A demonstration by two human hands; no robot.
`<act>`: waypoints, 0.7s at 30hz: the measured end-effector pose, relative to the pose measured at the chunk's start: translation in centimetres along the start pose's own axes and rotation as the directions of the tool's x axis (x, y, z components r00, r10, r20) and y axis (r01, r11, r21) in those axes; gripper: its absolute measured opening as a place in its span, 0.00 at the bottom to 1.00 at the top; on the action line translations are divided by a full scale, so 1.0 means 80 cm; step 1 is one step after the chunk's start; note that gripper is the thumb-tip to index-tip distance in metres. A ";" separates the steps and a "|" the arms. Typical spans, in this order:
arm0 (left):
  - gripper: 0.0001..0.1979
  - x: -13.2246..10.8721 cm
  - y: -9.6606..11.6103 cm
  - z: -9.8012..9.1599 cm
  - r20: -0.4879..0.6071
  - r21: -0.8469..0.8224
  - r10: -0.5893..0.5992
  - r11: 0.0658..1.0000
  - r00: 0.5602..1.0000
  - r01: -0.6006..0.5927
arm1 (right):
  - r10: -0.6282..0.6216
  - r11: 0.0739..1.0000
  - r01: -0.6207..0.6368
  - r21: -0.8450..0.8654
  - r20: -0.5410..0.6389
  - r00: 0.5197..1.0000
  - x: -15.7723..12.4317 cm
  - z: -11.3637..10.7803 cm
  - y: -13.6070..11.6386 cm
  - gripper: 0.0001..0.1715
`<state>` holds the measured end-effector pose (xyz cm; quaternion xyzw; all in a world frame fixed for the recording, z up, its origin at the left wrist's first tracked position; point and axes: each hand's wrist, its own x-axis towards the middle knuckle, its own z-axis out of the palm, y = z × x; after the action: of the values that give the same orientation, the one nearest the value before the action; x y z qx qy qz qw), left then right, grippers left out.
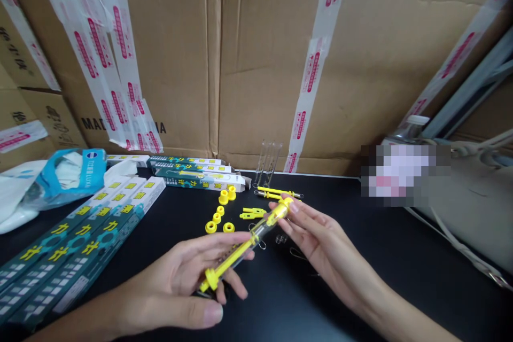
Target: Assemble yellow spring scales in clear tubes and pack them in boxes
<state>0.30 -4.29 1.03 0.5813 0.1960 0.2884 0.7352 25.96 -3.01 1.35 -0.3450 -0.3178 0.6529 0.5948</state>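
Left hand (172, 288) curls shut round a clear tube (260, 234), right hand (326, 248) pinches its yellow end (285, 207); a weak pinch could let it drop.

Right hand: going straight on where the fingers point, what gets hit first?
Likely the yellow plastic rods lying just past the right hand, though depth is hard to judge from this view.

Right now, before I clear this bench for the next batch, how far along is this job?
Looks done: the teal boxes are laid out in rows. In hand: the left hand and right hand hold a clear tube fitted with yellow parts. Left: yellow rings, yellow rods and clear tubes sit loose.
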 end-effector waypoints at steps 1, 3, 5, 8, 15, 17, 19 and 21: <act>0.35 -0.001 0.001 -0.001 0.029 0.002 -0.002 1.000 1.000 0.002 | -0.011 1.000 0.011 -0.008 -0.007 1.000 0.001 -0.002 -0.003 0.15; 0.34 -0.002 0.003 -0.001 0.078 0.008 -0.027 1.000 0.997 0.027 | -0.018 1.000 0.017 -0.023 -0.015 1.000 0.000 -0.004 -0.007 0.16; 0.32 -0.003 0.001 0.001 0.096 0.012 -0.050 0.999 0.994 0.049 | -0.005 0.999 0.004 -0.038 -0.015 1.000 0.000 -0.005 -0.008 0.17; 0.29 -0.001 -0.007 0.005 0.028 0.044 -0.074 0.996 0.997 0.073 | 0.026 0.998 -0.026 -0.059 0.004 1.000 -0.001 -0.003 -0.007 0.18; 0.25 -0.006 -0.016 0.014 -0.138 0.547 0.104 0.837 0.985 -0.011 | -0.011 0.996 0.013 -0.089 0.028 1.000 -0.002 0.001 -0.013 0.20; 0.30 -0.010 -0.007 0.014 -0.033 0.772 0.200 0.628 0.979 -0.102 | -0.017 0.996 0.022 -0.091 0.045 0.999 -0.004 0.002 -0.014 0.20; 0.30 -0.012 0.005 0.014 0.159 0.909 0.184 0.356 0.970 -0.217 | -0.010 0.995 0.017 -0.102 0.062 0.998 -0.007 0.003 -0.013 0.19; 0.28 -0.012 0.015 0.016 0.295 0.935 0.135 0.163 0.946 -0.315 | -0.003 0.993 0.012 -0.118 0.076 0.997 -0.009 0.005 -0.010 0.18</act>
<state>0.13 -5.68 2.46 0.9539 0.1918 0.1628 0.1635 26.12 -3.63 2.31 -0.3535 -0.3797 0.6431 0.5633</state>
